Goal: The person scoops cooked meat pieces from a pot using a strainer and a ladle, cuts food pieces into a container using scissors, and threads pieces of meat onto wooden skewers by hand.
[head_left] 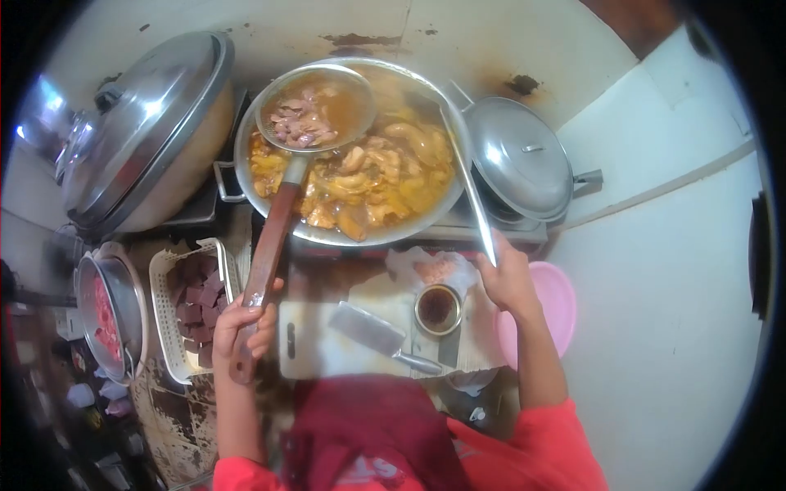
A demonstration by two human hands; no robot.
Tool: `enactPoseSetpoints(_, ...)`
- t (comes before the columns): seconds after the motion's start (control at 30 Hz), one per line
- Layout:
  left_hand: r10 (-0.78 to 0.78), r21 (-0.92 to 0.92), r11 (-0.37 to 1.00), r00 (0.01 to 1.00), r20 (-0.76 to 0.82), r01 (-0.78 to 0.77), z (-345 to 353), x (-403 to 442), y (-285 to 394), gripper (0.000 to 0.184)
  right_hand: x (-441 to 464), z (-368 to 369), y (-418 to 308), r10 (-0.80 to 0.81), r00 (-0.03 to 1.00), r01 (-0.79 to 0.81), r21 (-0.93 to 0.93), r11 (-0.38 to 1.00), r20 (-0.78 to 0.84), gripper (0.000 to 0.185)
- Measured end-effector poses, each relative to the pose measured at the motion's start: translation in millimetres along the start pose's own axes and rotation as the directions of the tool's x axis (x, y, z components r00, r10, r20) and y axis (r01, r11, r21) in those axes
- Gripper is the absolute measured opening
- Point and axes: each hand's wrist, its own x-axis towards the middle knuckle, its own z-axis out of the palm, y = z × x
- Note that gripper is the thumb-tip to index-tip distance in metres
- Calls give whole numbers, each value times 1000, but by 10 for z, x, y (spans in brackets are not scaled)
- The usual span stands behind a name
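My left hand (245, 329) is wrapped round the wooden handle of a mesh strainer (296, 168). Pinkish-brown meat pieces (301, 119) sit in its basket, which dips into brown broth at the pot's back left. The wide metal pot (352, 240) holds steaming broth with chunks of yellowish-brown meat (383, 168). My right hand (506, 274) grips the long metal handle of a ladle-like utensil (469, 184). That handle slants over the pot's right rim, and its far end cannot be made out clearly.
A cleaver (366, 329) and a cup of dark liquid (438, 310) rest on the cutting board (315, 327). To the left are a basket of dark red blocks (160, 315), a bowl of red meat (123, 315) and a large lidded pot (155, 131). A lidded pan (524, 155) stands right.
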Motion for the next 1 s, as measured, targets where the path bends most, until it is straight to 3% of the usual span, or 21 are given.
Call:
enactPoseSetpoints(0.1, -16, -35, 999, 1000, -11, 16, -64, -9, -11, 53, -1, 32, -10, 12, 1000, -12, -10, 1000, 11, 45)
enactPoseSetpoints(0.2, -23, -34, 999, 1000, 14, 24, -164, 4, -22, 53, 25, -21, -50, 219, 962, -240, 125, 963, 163, 34)
enactPoseSetpoints(0.23, -29, -25, 999, 999, -14, 29, -167, 4, -21, 54, 37, -128, -216, 322, 906, -376, 175, 910, 275, 21)
enactPoseSetpoints(0.33, 3, 111, 994, 995, -104, 9, -74, 13, -42, 48, 44, -181, -240, 300, 890, -419, 353, 837, 344, 13)
enactPoseSetpoints(0.57, -5, 43, 999, 998, -70, 8, -161, 58, -100, 54, 53, -368, -280, 276, 766, -589, 460, 665, 581, 13)
enactPoseSetpoints(0.67, -8, 74, 997, 999, -51, 12, -176, 92, -102, 54, 51, -407, -250, 218, 733, -643, 552, 531, 644, 19)
enactPoseSetpoints(0.77, 48, 222, 975, 995, -88, -27, -116, 131, -98, 51, -3, -413, -243, 169, 712, -681, 613, 400, 682, 24)
enactPoseSetpoints(0.83, 77, 338, 941, 971, -228, 5, 38, 111, -72, 44, -52, -407, -212, 136, 704, -694, 634, 341, 697, 27)
enactPoseSetpoints(0.93, 240, 649, 761, 921, -307, 18, 132, 136, -41, 41, -116, -427, -185, 111, 692, -714, 653, 253, 713, 28)
enactPoseSetpoints(0.97, 310, 756, 654, 904, -293, 20, 145, 147, -32, 42, -138, -435, -183, 106, 688, -720, 657, 224, 718, 29)
enactPoseSetpoints(1.0, 446, 903, 430, 867, -221, 9, 162, 154, -17, 42, -156, -438, -168, 104, 685, -724, 659, 203, 721, 29)
